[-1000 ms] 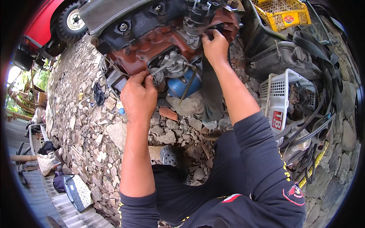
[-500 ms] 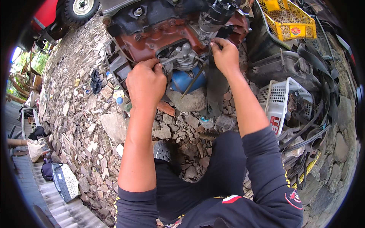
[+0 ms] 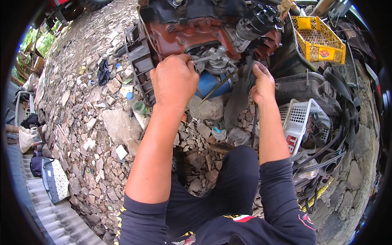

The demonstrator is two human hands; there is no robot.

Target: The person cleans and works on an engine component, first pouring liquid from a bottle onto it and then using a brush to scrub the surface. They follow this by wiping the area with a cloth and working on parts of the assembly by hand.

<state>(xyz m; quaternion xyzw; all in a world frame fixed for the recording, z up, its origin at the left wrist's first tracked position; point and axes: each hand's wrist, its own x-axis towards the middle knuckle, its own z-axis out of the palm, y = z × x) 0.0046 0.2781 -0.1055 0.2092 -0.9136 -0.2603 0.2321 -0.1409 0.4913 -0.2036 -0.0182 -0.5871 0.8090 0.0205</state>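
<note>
A rust-red and black engine (image 3: pixel 183 34) stands before me, with a grey metal pump-like part (image 3: pixel 218 59) low on its front. My left hand (image 3: pixel 173 79) is closed at the left side of that part, its fingertips curled over and hiding whatever they grip. To the right, my right hand (image 3: pixel 263 83) pinches the upper end of a dark grey cloth strip (image 3: pixel 237 106), which hangs down to the stones. Below the part are a blue rounded object (image 3: pixel 206 85) and a large stone (image 3: pixel 207 107). A thin rod (image 3: pixel 217 88) slants across the blue object.
Rubble covers the ground. A plastic bottle with a blue cap (image 3: pixel 136 103) lies left of the engine. At right are a yellow crate (image 3: pixel 322 51), a black tank-like container (image 3: pixel 304 87), a white basket (image 3: pixel 300 126) and black hoses (image 3: pixel 314 163).
My right hand has drawn back from the engine, toward me and to the right, with the cloth strip. The left hand stays by the pump-like part. The whole view has shifted.
</note>
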